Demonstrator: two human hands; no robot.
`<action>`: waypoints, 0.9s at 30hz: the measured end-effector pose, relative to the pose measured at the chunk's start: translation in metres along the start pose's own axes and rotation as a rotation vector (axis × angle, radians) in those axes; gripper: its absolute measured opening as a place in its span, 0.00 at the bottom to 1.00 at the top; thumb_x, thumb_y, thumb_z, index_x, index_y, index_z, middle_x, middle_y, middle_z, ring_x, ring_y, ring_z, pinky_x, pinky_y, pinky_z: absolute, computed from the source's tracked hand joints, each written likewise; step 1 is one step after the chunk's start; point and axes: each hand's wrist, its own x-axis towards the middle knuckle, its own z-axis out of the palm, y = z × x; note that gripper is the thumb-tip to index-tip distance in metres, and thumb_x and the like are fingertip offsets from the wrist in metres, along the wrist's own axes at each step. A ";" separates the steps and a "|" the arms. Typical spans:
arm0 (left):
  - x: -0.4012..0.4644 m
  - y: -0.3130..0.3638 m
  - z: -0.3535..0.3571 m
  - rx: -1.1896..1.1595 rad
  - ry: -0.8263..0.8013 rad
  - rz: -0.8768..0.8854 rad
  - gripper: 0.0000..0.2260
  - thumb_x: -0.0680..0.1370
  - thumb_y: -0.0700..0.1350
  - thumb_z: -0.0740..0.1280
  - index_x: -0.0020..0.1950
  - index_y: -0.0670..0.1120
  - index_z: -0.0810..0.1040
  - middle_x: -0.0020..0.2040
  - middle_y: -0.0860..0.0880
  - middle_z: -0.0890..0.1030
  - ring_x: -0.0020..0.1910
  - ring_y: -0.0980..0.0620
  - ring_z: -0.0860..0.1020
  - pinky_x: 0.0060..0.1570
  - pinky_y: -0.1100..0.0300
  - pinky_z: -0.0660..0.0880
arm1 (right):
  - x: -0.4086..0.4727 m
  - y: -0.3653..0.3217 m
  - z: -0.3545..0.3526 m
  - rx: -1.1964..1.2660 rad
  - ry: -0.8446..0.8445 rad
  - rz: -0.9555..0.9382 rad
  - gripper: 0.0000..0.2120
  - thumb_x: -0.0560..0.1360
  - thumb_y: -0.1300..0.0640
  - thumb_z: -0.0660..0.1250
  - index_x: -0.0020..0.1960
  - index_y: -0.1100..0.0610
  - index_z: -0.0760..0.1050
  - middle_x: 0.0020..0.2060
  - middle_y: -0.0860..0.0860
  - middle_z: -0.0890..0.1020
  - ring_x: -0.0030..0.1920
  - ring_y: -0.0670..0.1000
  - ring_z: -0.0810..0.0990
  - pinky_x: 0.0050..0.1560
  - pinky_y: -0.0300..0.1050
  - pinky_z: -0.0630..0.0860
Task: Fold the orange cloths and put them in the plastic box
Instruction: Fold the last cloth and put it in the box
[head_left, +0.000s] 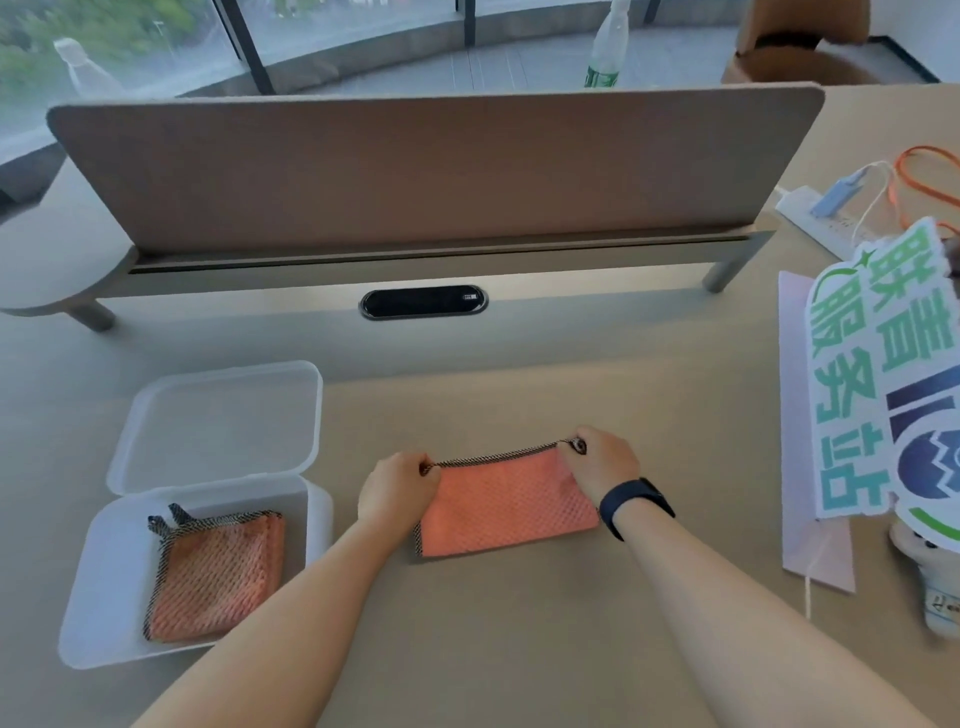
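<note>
An orange cloth (506, 501) is laid flat on the desk (519, 649), folded into a rectangle whose long axis runs left to right across the body. Its far edge, trimmed in dark binding, is pinched at both corners: the far left corner by the left hand (397, 488), the far right corner by the right hand (602, 462), where a small hanging loop is seen just at the fingers. Both hands are clenched on the cloth, and the far edge is drawn taut between them. The near edge is left free on the desk.

The box (104, 597) is set on the desk to the left of the cloth, near but apart from it, with its hinged lid (218, 421) thrown open away from the body. One folded cloth (215, 577) is already held inside, lying toward the near side.

The next fold is judged to be across the long axis, one short end being carried over the other to give a square like the one already stored. As the box lies on the left, the left hand is the nearer for placing; a fold from right to left would bring the cloth toward it.

A wristband (636, 501) is worn on the right wrist. A printed sign (878, 395) is propped at the right.
</note>
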 end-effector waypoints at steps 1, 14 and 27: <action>0.001 -0.001 0.002 0.013 0.011 -0.001 0.09 0.74 0.47 0.62 0.40 0.45 0.78 0.37 0.48 0.81 0.38 0.47 0.77 0.35 0.56 0.73 | 0.000 0.001 0.002 0.022 0.010 0.009 0.06 0.76 0.54 0.63 0.42 0.54 0.74 0.37 0.50 0.78 0.40 0.54 0.78 0.37 0.43 0.68; 0.012 -0.026 0.014 0.494 -0.021 0.735 0.21 0.70 0.41 0.67 0.60 0.59 0.74 0.65 0.52 0.75 0.63 0.46 0.73 0.57 0.50 0.74 | -0.075 0.003 0.051 -0.133 0.060 -0.224 0.16 0.75 0.54 0.64 0.62 0.54 0.74 0.56 0.51 0.76 0.55 0.53 0.74 0.48 0.46 0.75; -0.048 -0.049 0.023 0.456 0.087 0.707 0.17 0.64 0.54 0.71 0.50 0.52 0.76 0.70 0.47 0.70 0.66 0.44 0.71 0.57 0.48 0.74 | -0.025 -0.030 0.056 -0.491 -0.193 -0.554 0.29 0.75 0.46 0.63 0.73 0.48 0.60 0.77 0.50 0.56 0.75 0.54 0.51 0.72 0.54 0.53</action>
